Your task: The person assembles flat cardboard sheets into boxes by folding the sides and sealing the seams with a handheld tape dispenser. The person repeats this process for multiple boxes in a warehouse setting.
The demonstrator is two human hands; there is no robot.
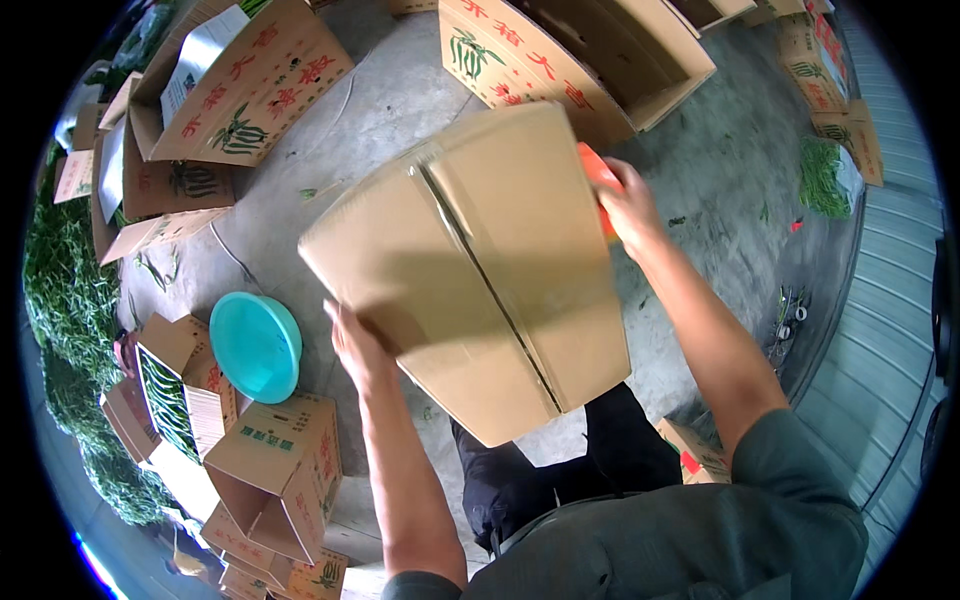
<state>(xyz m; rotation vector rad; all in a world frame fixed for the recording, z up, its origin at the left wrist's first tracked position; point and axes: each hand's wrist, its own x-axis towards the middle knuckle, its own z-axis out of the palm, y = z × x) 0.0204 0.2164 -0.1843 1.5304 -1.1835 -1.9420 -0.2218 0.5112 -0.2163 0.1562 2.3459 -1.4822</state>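
Note:
A large brown cardboard box (pixel 500 270) fills the middle, tilted in front of my legs. Its plain side faces up, and a dark seam runs down it between two flaps. Something shiny lies along the seam's far end. My left hand (pixel 358 345) grips the box's left edge, with its fingers partly hidden. At the box's far right edge, my right hand (pixel 630 208) is closed around an orange object (pixel 598 180). The box hides most of that object, so its kind cannot be made out.
A turquoise basin (pixel 256 345) stands on the concrete floor at left. Open cartons (pixel 240 90) printed with green peppers line the far left, and another open carton (pixel 575 65) is beyond my box. Green vegetables (pixel 75 300) are heaped along the left. A corrugated wall (pixel 890 300) rises at right.

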